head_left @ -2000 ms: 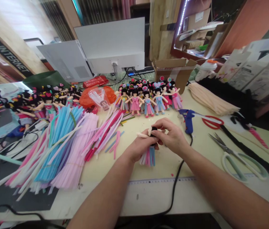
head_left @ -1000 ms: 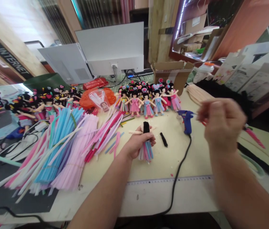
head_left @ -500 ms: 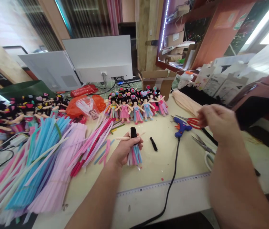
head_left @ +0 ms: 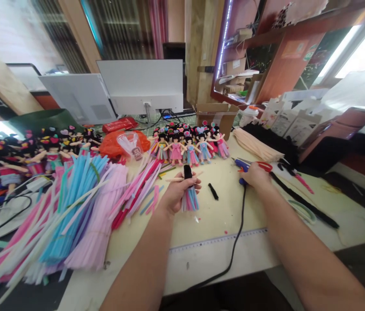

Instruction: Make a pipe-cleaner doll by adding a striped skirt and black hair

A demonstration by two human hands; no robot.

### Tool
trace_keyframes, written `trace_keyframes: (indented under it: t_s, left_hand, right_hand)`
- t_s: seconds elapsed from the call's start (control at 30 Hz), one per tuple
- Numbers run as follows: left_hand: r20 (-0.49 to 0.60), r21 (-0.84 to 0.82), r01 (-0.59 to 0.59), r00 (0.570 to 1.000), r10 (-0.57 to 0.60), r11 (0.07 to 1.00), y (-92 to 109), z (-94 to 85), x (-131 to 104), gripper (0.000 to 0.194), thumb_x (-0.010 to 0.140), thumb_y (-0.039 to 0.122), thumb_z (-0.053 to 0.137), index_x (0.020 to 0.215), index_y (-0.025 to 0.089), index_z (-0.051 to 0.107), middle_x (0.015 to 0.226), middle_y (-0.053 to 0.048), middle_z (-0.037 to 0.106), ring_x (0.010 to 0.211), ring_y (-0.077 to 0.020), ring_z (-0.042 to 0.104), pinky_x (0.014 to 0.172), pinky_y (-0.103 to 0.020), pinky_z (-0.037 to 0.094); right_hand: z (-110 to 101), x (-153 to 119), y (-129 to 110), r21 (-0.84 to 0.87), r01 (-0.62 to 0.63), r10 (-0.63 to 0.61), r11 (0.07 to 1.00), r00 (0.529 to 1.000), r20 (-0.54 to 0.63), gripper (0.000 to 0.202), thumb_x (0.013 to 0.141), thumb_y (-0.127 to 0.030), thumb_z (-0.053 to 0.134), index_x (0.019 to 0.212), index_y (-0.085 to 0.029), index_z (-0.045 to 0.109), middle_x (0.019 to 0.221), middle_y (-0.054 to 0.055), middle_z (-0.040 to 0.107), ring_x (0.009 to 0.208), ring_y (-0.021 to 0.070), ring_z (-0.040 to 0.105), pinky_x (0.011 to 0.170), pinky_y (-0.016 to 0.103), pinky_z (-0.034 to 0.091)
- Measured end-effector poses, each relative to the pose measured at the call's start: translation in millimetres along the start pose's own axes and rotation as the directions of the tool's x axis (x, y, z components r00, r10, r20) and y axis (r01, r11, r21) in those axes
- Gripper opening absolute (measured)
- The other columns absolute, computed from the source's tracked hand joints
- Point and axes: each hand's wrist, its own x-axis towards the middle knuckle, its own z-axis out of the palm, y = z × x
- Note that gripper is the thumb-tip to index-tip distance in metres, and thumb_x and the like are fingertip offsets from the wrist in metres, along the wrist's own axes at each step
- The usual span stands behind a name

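Note:
My left hand (head_left: 179,193) is closed round a small pipe-cleaner doll (head_left: 190,199) with black hair on top and a pink, white and blue strip skirt. The doll's pale arms stick out on both sides. To the right, my right hand (head_left: 257,176) is closed on the handle of a blue glue gun (head_left: 242,165), which lies on the table with its nozzle pointing left. Its black cord (head_left: 241,220) runs down to the front edge. Between the hands lies a short black pipe-cleaner piece (head_left: 213,191). Red-handled scissors (head_left: 265,166) show just behind my right hand.
Finished dolls (head_left: 189,147) stand in a group at the back, more dolls (head_left: 49,149) at the left. Bundles of blue (head_left: 69,207) and lilac pipe cleaners (head_left: 96,220) cover the left side. Beige pipe cleaners (head_left: 256,144) lie back right. A ruler strip (head_left: 218,239) crosses the front.
My right hand has come down and left from above the red-handled scissors onto the glue gun. The white-handled scissors are now hidden by my right hand and arm. My left hand still holds the doll.

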Motion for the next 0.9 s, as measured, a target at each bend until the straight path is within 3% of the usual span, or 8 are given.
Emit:
trace_keyframes:
  t_s: [0.17,0.3,0.4,0.47,0.53,0.67,0.8,0.9]
  left_hand:
    - [0.013,-0.045,-0.008,1.000,0.009,0.999,2.7,-1.2,-1.4,0.027,0.072,0.018,0.069,0.096,0.017,0.058,0.075,-0.002,0.067,0.069,-0.0151,0.067,0.059,-0.025,0.051]
    - [-0.022,-0.066,0.020,1.000,-0.021,0.998,2.6,-0.6,0.3,0.024,0.074,0.022,0.069,0.096,0.018,0.058,0.073,-0.001,0.067,0.066,-0.0158,0.066,0.058,-0.028,0.052]
    - [-0.058,-0.074,0.058,0.996,-0.062,0.996,2.5,0.4,1.8,0.021,0.074,0.022,0.069,0.090,0.018,0.056,0.074,-0.001,0.068,0.064,-0.0159,0.066,0.059,-0.029,0.053]
    - [-0.077,-0.078,0.077,0.994,-0.083,0.994,2.5,0.3,2.7,0.017,0.075,0.021,0.069,0.085,0.017,0.056,0.074,-0.003,0.068,0.064,-0.0156,0.066,0.060,-0.030,0.054]
    - [-0.084,-0.076,0.086,0.992,-0.092,0.993,2.5,-0.9,3.5,0.013,0.076,0.020,0.067,0.082,0.016,0.056,0.074,-0.004,0.068,0.063,-0.0150,0.065,0.060,-0.030,0.054]
    - [-0.074,-0.060,0.077,0.994,-0.081,0.995,1.5,-5.3,5.6,0.014,0.075,0.020,0.069,0.082,0.015,0.059,0.078,-0.004,0.069,0.064,-0.0145,0.065,0.060,-0.028,0.053]
    - [-0.071,-0.039,0.062,0.995,-0.065,0.997,-1.1,-9.9,9.1,0.023,0.072,0.023,0.072,0.091,0.015,0.061,0.078,-0.005,0.069,0.065,-0.0152,0.066,0.058,-0.027,0.052]
    - [-0.074,-0.022,0.069,0.995,-0.070,0.997,-3.0,-12.5,11.8,0.028,0.073,0.027,0.073,0.095,0.015,0.060,0.076,-0.004,0.069,0.063,-0.0157,0.066,0.057,-0.027,0.051]
  right_hand:
    - [-12.5,-21.1,0.8,0.053,0.011,-0.006,0.999,0.995,-0.096,0.040,0.080,-0.038,0.057,0.110,-0.012,0.052,0.099,0.021,0.067,0.095,0.0336,0.064,0.077,0.040,0.048]
    - [-21.8,-39.9,-1.3,0.394,0.184,-0.030,0.901,0.930,-0.366,0.030,0.070,-0.035,0.067,0.091,-0.022,0.050,0.085,0.008,0.065,0.082,0.0254,0.063,0.076,0.037,0.049]
    - [-22.5,-47.9,-11.5,0.790,0.321,-0.031,0.523,0.933,-0.359,0.037,0.060,-0.034,0.072,0.085,-0.025,0.048,0.078,0.000,0.059,0.068,0.0172,0.059,0.062,0.030,0.050]
    - [-21.4,-50.4,-20.0,0.940,0.239,-0.153,0.243,0.966,-0.207,0.038,0.055,-0.033,0.074,0.082,-0.024,0.051,0.072,-0.004,0.055,0.057,0.0119,0.052,0.051,0.025,0.047]
    - [-21.0,-51.9,-27.8,0.990,0.078,-0.294,0.116,0.955,-0.041,0.036,0.051,-0.030,0.077,0.077,-0.022,0.055,0.068,-0.005,0.054,0.052,0.0085,0.048,0.048,0.023,0.046]
    - [-24.7,-53.7,-39.2,0.989,-0.094,-0.402,0.113,0.906,0.132,0.035,0.049,-0.023,0.083,0.077,-0.021,0.063,0.077,-0.003,0.062,0.064,0.0110,0.059,0.059,0.026,0.055]
    - [-27.5,-53.3,-47.9,0.984,-0.036,-0.540,0.175,0.832,0.127,0.031,0.055,-0.028,0.081,0.081,-0.019,0.067,0.091,0.004,0.068,0.065,0.0123,0.061,0.053,0.024,0.050]
    - [-21.7,-52.0,-49.4,0.976,0.009,-0.608,0.220,0.783,0.130,0.029,0.058,-0.034,0.079,0.078,-0.017,0.068,0.082,0.005,0.068,0.055,0.0103,0.054,0.047,0.023,0.044]
